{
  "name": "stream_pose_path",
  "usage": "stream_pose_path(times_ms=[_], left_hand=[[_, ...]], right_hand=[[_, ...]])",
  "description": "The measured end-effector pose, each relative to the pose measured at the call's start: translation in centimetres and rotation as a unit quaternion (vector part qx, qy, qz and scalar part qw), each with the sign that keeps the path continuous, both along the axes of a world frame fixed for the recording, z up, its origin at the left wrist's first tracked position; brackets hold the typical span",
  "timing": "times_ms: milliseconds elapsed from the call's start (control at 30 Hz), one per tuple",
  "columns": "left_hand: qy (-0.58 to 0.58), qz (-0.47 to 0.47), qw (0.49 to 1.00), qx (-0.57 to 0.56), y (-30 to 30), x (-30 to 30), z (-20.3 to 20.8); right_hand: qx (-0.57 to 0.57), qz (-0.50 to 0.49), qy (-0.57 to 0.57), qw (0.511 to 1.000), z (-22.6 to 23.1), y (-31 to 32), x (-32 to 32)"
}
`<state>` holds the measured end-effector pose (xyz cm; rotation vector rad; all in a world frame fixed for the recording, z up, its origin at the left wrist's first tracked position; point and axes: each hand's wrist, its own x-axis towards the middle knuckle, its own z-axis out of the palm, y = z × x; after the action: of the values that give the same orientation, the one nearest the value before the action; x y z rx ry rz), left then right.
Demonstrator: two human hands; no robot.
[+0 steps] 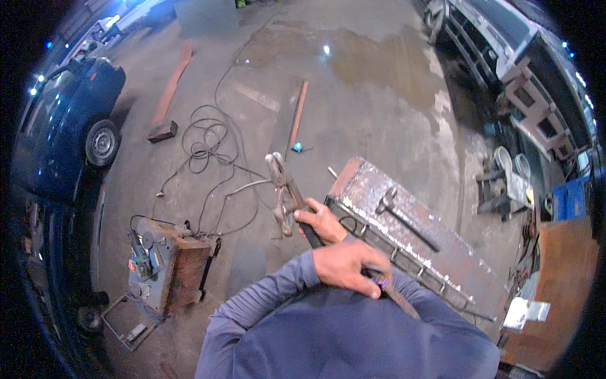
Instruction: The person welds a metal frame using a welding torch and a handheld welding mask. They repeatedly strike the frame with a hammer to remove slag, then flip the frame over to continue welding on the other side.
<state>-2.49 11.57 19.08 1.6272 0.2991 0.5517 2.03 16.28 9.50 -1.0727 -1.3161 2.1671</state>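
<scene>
My forearms are crossed. My left hand (350,265), reached over in front of my body, is closed round a narrow tool with a brownish shaft (402,302). A dark, purple-tinged part shows by its fingers; the tool's kind is unclear. Beyond it, my right hand (322,222) grips a large metal clamp (289,192) with pliers-like jaws and a dark handle, jaws pointing away from me. Just right of my hands, a hammer (410,218) lies on a rusty, paint-spotted steel beam (372,183). The left hand partly hides the right wrist.
Cables (205,142) lie coiled on the floor ahead, near flat metal strips (297,117). A boxy machine on a frame (167,265) stands left. A dark vehicle (69,120) is farther left. At right are a small stand (505,189) and a brown sheet (562,284).
</scene>
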Motion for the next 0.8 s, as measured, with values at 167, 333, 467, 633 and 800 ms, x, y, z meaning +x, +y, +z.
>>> stream_pose_path(times_ms=[167, 333, 467, 633, 800], left_hand=[[-0.109, 0.318, 0.942, -0.007, -1.3, -9.4, -0.2], [0.063, 0.595, 0.777, -0.194, -4.7, -22.4, -5.9], [0.026, 0.577, 0.769, -0.275, -6.9, -26.1, -9.4], [0.023, 0.548, 0.793, -0.266, -7.9, -29.8, -9.5], [0.076, 0.496, 0.825, -0.260, -6.3, -31.3, -8.0]], right_hand=[[0.298, 0.005, -0.097, 0.949, -0.7, -0.8, -0.9], [0.077, -0.050, -0.039, 0.995, 1.1, -0.3, -6.2], [0.083, -0.034, 0.015, 0.996, 0.5, -1.6, -11.2], [0.130, -0.008, -0.035, 0.991, 0.6, -3.6, -15.0], [0.307, 0.015, -0.189, 0.933, 1.1, -5.6, -17.0]])
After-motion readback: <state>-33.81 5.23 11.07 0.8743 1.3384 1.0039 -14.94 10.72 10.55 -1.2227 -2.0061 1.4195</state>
